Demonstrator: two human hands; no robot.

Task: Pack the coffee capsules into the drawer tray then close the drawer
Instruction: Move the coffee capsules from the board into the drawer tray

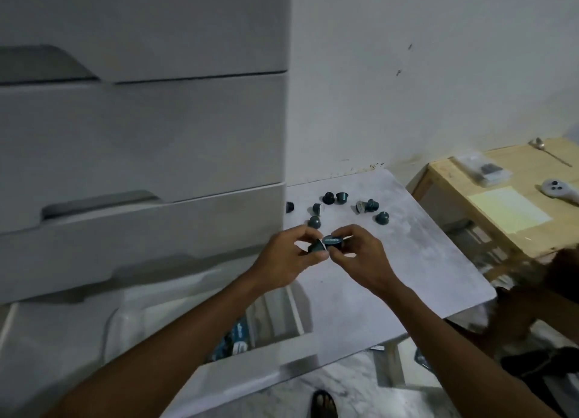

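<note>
The drawer (250, 366) stood open nearest the camera, its contents blurred. Above it, the left hand (283, 261) pinched one coffee capsule (315, 247) and the right hand (363, 254) pinched a second capsule (332, 241), rims touching. The gathering step appeared in hand; next, both needed lowering into the drawer. Loose capsules (382, 218) lay scattered just beyond the fingers on the table (407, 261).

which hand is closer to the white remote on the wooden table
Right. The right hand sits left of the white remote; the left hand is farther left.
</note>
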